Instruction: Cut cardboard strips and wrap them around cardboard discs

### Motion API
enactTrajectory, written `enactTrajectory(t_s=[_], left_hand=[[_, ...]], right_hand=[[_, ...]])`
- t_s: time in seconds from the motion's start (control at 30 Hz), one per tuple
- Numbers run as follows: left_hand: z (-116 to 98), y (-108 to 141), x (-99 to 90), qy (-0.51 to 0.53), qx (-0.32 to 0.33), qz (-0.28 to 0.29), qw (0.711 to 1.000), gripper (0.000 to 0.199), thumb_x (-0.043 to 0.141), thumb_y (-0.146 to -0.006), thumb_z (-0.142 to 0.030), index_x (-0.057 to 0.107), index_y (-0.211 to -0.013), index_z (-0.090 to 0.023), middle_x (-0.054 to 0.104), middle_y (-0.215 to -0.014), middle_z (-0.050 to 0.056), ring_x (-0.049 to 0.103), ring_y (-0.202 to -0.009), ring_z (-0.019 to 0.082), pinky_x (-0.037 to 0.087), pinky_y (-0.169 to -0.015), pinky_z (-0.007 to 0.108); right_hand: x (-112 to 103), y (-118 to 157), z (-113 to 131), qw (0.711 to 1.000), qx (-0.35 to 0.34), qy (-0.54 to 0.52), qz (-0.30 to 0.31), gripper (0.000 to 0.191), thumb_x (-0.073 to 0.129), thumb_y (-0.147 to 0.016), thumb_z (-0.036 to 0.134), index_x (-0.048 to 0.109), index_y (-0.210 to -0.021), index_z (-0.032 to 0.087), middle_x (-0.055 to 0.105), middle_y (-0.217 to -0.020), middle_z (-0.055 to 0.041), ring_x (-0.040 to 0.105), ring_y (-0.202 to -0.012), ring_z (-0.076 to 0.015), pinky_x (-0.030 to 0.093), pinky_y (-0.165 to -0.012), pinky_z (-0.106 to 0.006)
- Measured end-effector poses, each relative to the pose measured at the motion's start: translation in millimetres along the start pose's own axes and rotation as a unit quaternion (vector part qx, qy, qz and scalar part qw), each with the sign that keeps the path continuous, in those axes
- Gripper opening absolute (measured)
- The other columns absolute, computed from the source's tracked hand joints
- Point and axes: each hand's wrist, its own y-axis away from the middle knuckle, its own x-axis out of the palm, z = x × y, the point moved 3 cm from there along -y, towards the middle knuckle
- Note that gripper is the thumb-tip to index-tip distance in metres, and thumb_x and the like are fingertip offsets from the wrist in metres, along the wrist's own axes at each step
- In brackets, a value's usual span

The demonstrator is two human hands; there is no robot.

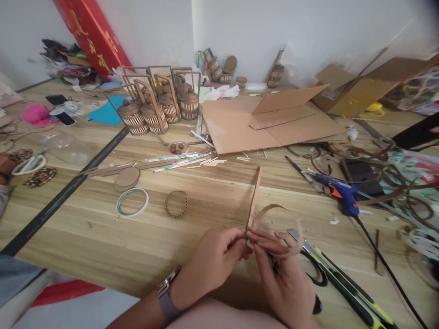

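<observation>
My left hand (219,256) pinches the near end of a narrow cardboard strip (255,192), which points away from me over the table. Fingers of my right hand (286,278) press on the same end from the other side. A thin brown paper strip (299,240) curls around the right fingers. Black scissors handles (318,269) show beside and partly behind my right hand; whether it also holds them is unclear. A yellow and black utility knife (346,288) lies just to the right. Left of the strip, a small striped ring (176,204) rests on the table.
A tape roll (118,208) and cardboard discs (126,179) lie left. Several miniature lidded baskets (156,116) stand behind, beside a cardboard sheet (233,128). A blue glue gun (343,192), its cord (384,265) and tangled strips occupy the right. Another person's hand (8,164) is at far left.
</observation>
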Motion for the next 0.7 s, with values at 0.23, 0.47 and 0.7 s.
enactTrajectory(t_s=[0.23, 0.47, 0.7], left_hand=[[-5, 2, -1.5, 0.021, 0.006, 0.025, 0.999, 0.025, 0.047, -0.094, -0.021, 0.072, -0.094, -0.018, 0.076, -0.086, 0.003, 0.069, -0.079, 0.015, 0.047, -0.071, 0.021], [-5, 1, -2.0, 0.047, -0.008, 0.033, 0.998, 0.021, 0.054, -0.092, -0.028, 0.071, -0.098, -0.017, 0.075, -0.088, 0.003, 0.067, -0.080, 0.016, 0.045, -0.067, 0.021], [-2, -2, -1.5, 0.009, -0.011, 0.006, 1.000, 0.020, 0.051, -0.093, -0.025, 0.067, -0.086, -0.016, 0.071, -0.078, 0.001, 0.064, -0.072, 0.014, 0.041, -0.063, 0.020]], right_hand=[[-1, 6, -9, 0.987, 0.137, -0.085, 0.003, 0.011, 0.056, -0.094, 0.026, 0.066, -0.093, 0.026, 0.078, -0.093, -0.0021, 0.073, -0.091, -0.0184, 0.055, -0.083, -0.032], [1, 6, -8, 0.981, 0.136, -0.135, 0.017, 0.010, 0.057, -0.093, 0.023, 0.067, -0.094, 0.025, 0.077, -0.094, -0.0043, 0.073, -0.090, -0.0179, 0.059, -0.077, -0.029], [0, -1, 1, 0.999, -0.010, -0.035, 0.008, 0.004, 0.061, -0.091, 0.027, 0.062, -0.095, 0.025, 0.076, -0.094, -0.0039, 0.073, -0.089, -0.0204, 0.054, -0.076, -0.035]])
